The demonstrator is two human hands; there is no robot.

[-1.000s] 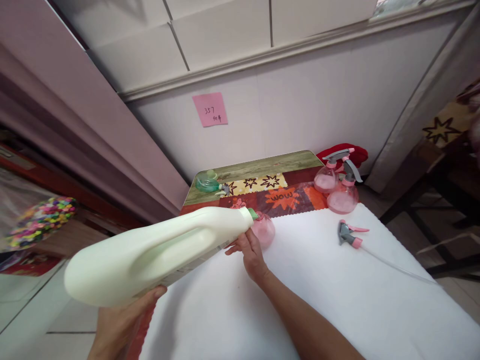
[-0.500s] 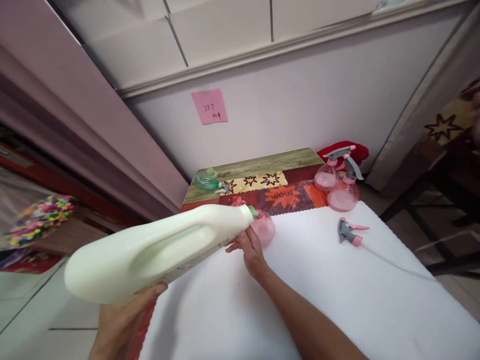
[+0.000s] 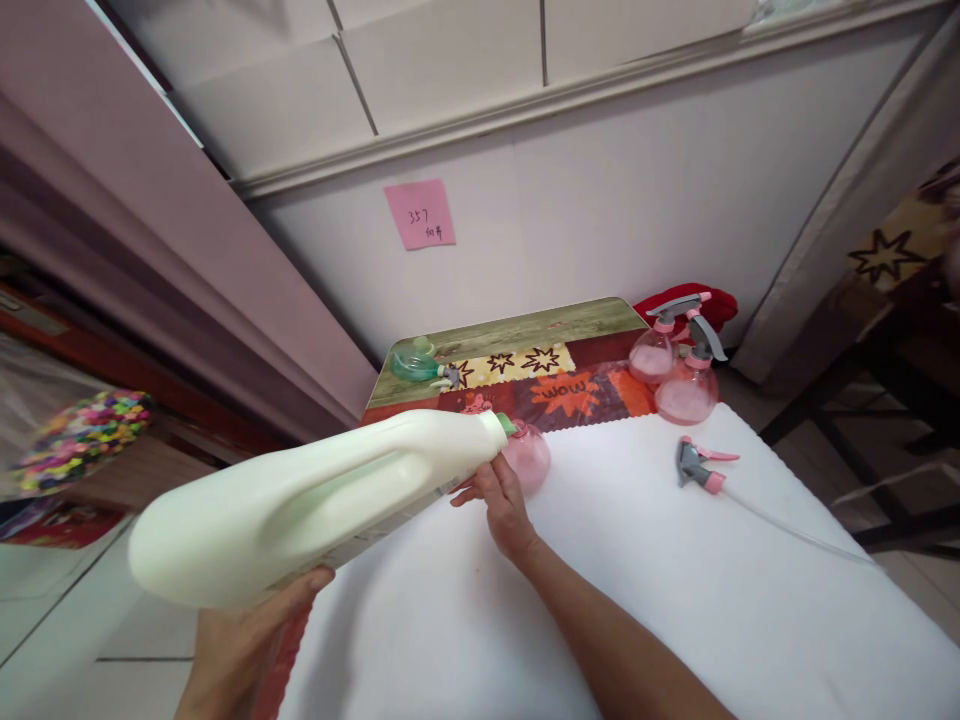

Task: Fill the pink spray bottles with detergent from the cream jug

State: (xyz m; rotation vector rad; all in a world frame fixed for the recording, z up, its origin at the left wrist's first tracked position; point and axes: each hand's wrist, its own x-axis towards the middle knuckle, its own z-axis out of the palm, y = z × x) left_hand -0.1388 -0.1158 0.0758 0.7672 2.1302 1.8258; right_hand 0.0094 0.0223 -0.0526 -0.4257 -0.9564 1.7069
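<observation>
A large pale detergent jug (image 3: 300,510) lies tilted across the view, its green spout (image 3: 505,424) at the mouth of a pink spray bottle body (image 3: 531,458). From beneath, my left hand (image 3: 262,620) supports the jug's lower end, fingers mostly hidden behind it. My right hand (image 3: 506,505) holds the jug near its neck, right beside the pink bottle; some of its fingers are stretched out under the jug. Whether liquid is flowing cannot be made out. To the right, a grey and pink trigger sprayer head (image 3: 701,465) with a long clear tube lies on the white table cover (image 3: 600,600).
Two pink spray bottles (image 3: 686,392) with trigger heads stand at the table's back right. A green spray bottle (image 3: 414,362) lies at the back left. Behind the table rises a white wall with a pink note (image 3: 420,214). A bag of colourful pieces (image 3: 82,440) is at left.
</observation>
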